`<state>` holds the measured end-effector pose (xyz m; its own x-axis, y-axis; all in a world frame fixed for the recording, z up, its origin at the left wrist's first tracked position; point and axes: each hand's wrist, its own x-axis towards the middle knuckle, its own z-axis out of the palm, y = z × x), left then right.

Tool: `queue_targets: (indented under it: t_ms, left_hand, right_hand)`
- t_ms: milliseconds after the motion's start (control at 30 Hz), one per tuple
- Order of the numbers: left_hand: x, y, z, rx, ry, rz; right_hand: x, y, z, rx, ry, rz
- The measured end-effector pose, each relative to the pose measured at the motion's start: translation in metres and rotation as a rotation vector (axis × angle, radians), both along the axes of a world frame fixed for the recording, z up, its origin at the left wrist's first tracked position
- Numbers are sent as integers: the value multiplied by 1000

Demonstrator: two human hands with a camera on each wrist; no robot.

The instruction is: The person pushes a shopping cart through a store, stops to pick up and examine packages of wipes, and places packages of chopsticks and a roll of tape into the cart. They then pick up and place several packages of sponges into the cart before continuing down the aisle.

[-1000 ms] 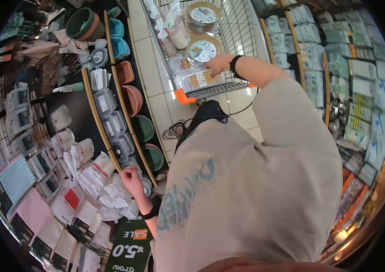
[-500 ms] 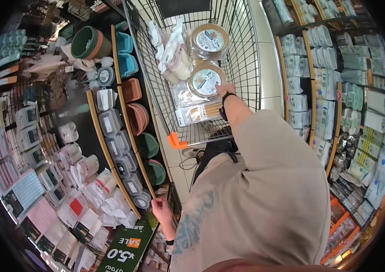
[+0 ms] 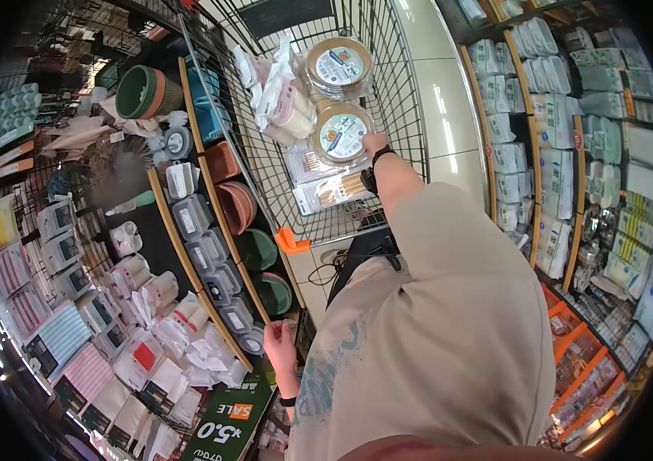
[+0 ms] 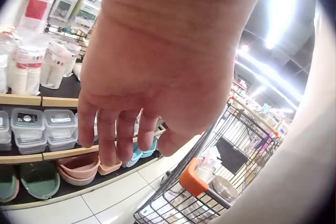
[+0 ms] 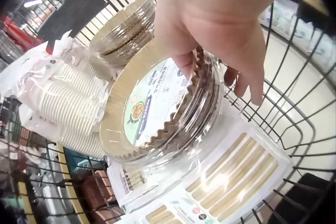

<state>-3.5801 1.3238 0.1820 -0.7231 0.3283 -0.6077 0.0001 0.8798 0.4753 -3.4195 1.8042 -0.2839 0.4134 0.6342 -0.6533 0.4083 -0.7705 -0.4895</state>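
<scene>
In the head view my right hand point(image 3: 375, 144) is at the right edge of the nearer wrapped stack of paper plates point(image 3: 337, 138) in the shopping cart point(image 3: 411, 100). The right wrist view shows that hand point(image 5: 220, 35) pinching the fluted rim point(image 5: 181, 116), thumb inside and fingers round the outer side. A second wrapped stack point(image 3: 338, 71) lies beyond it. Left of the stacks are bagged paper cups point(image 3: 288, 107); a flat pack of wooden sticks point(image 3: 334, 192) lies in front. My left hand point(image 3: 281, 349) hangs beside the shelf, fingers loosely bent, holding nothing.
A shelf unit on the left bears clear plastic boxes point(image 3: 209, 250) and coloured basins point(image 3: 235, 206). Its lower end carries a green sale sign point(image 3: 230, 422). Shelves of packaged goods point(image 3: 553, 161) line the right side. An orange corner piece point(image 3: 292, 240) marks the cart's near end.
My right hand has moved from the near side of the front plate stack to its right rim. More of the cart has come into the head view. My left hand still hangs by the shelf.
</scene>
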Motion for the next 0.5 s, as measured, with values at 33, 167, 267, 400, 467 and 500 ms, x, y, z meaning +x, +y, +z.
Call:
queue_targets:
  t_ms: [33,167,267,400,467,500]
  left_hand:
    - [-1,-1,1,2,-6,1]
    - [-5,-15,-6,10,-14,-23]
    - [-6,-20,-9,-3,-3,-52]
    - [-4,-31,-13,24,3,-49]
    - [-6,-31,-16,45,-15,-41]
    - [-7,-33,-16,59,-30,-37]
  right_hand:
    - [0,0,12,9,18,-10]
    - [0,0,134,-88,27,-87]
    - [0,-3,134,-126,95,-173]
    - [-5,0,133,-126,-7,-111]
    - [-12,2,137,-156,-21,-81]
    - [-16,3,151,-193,-21,-61]
